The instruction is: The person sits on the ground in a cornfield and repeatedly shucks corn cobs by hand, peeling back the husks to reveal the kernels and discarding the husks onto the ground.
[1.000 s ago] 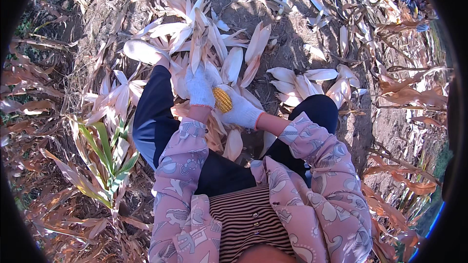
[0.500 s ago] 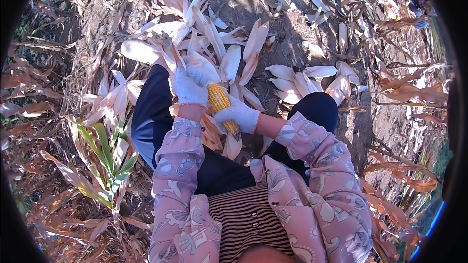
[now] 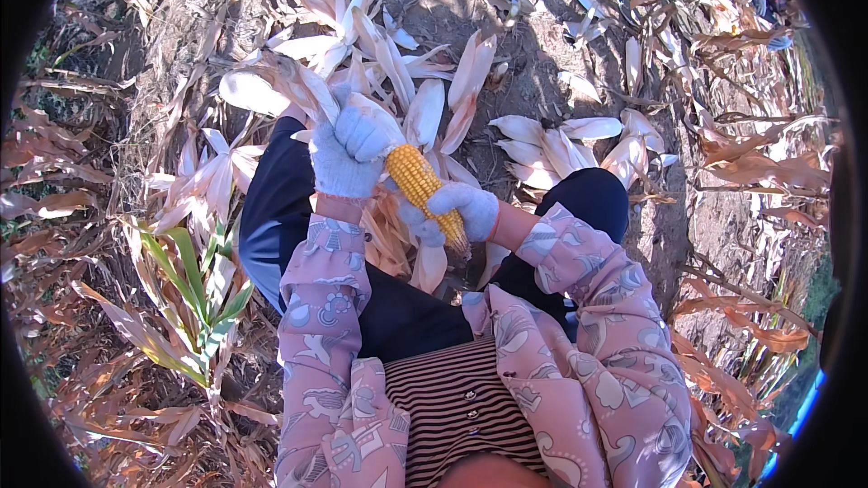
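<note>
An ear of corn (image 3: 413, 173) with bare yellow kernels slants between my two white-gloved hands, its silk-tipped end pointing down to the right. My left hand (image 3: 348, 155) is closed around the pale husk (image 3: 307, 86) at the upper end of the ear, and husk leaves stick out past the fingers to the upper left. Lower down, my right hand (image 3: 466, 210) wraps its fingers around the kernels near the tip. Part of the ear is hidden by the gloves. Beneath both hands, dry husks (image 3: 389, 237) lie between my legs.
Loose husks (image 3: 425, 113) lie on the soil ahead, and more husks (image 3: 565, 149) rest beyond my right knee (image 3: 588, 203). A green-leaved stalk (image 3: 194, 285) stands at the left. Dry stalks and leaves (image 3: 759, 176) border the right side.
My right hand has turned and shifted slightly right along with the ear's tip, and its fingers now wrap over the kernels. My left hand has moved slightly left, still on the husk.
</note>
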`<state>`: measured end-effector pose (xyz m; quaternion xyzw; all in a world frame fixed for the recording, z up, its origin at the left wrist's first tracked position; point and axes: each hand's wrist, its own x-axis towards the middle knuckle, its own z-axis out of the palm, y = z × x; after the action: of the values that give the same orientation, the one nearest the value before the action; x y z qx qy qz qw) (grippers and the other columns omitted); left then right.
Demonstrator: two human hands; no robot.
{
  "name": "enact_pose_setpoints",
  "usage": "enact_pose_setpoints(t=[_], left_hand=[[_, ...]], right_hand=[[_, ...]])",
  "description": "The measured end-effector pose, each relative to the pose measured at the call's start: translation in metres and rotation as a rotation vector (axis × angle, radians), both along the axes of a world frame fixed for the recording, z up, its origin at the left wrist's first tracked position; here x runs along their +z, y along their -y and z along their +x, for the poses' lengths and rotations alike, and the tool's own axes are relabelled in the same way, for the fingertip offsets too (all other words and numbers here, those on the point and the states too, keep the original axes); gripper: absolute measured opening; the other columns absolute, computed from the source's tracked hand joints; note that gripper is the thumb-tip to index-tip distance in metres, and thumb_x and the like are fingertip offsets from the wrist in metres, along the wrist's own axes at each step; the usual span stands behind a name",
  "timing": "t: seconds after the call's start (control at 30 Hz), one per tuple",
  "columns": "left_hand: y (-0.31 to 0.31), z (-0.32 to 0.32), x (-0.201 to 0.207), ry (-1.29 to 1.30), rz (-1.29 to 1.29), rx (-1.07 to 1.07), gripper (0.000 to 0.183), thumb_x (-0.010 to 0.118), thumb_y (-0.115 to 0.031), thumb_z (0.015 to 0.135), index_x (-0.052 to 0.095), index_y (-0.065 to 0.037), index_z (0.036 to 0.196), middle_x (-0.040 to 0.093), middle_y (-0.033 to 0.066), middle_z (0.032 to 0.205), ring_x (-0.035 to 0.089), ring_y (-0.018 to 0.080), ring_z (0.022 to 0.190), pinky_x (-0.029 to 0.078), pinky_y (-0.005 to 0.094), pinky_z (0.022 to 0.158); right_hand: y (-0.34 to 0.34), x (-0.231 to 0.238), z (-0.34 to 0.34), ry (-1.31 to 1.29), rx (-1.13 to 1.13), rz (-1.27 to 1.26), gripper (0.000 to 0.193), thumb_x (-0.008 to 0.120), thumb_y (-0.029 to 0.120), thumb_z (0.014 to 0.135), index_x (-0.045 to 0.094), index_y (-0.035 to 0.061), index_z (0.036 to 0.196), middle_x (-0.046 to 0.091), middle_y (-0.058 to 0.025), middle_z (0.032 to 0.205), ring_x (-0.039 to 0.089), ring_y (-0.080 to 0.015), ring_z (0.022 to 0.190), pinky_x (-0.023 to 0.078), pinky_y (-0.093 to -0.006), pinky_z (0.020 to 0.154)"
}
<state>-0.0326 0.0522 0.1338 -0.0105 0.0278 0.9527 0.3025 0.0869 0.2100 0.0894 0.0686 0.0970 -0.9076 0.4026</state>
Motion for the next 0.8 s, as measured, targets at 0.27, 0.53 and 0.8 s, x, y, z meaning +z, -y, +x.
enact_pose_setpoints(t=[0.27, 0.53, 0.8], left_hand=[[0.009, -0.011, -0.069, 0.045, -1.329, 0.215, 0.043, 0.066, -0.035, 0.088, 0.051, -0.003, 0.112, 0.057, 0.0062, 0.072, 0.06, 0.0171, 0.067, 0.049, 0.0344, 0.057], [-0.002, 0.015, -0.083, -0.607, -1.749, -0.393, 0.084, 0.058, -0.052, 0.088, 0.026, 0.0, 0.147, 0.04, 0.0183, 0.142, 0.043, 0.0293, 0.128, 0.035, 0.037, 0.105], [-0.005, 0.025, -0.058, -0.197, -0.528, -0.232, 0.06, 0.051, -0.046, 0.095, 0.041, -0.002, 0.135, 0.052, 0.0125, 0.128, 0.051, 0.0251, 0.118, 0.039, 0.0387, 0.103]], right_hand=[[-0.033, -0.015, -0.042, -0.119, -0.485, 0.995, 0.065, 0.076, 0.02, 0.078, 0.044, 0.0006, 0.131, 0.061, -0.0078, 0.106, 0.061, -0.0144, 0.089, 0.051, -0.0287, 0.076], [-0.041, -0.018, -0.047, -0.331, -0.393, 1.405, 0.071, 0.079, 0.026, 0.069, 0.049, -0.0008, 0.128, 0.063, -0.0105, 0.111, 0.061, -0.016, 0.098, 0.049, -0.0287, 0.086], [-0.013, -0.015, -0.027, -0.277, -0.123, 0.367, 0.049, 0.071, 0.015, 0.08, 0.05, 0.0026, 0.122, 0.062, -0.0121, 0.1, 0.063, -0.0213, 0.089, 0.053, -0.0347, 0.081]])
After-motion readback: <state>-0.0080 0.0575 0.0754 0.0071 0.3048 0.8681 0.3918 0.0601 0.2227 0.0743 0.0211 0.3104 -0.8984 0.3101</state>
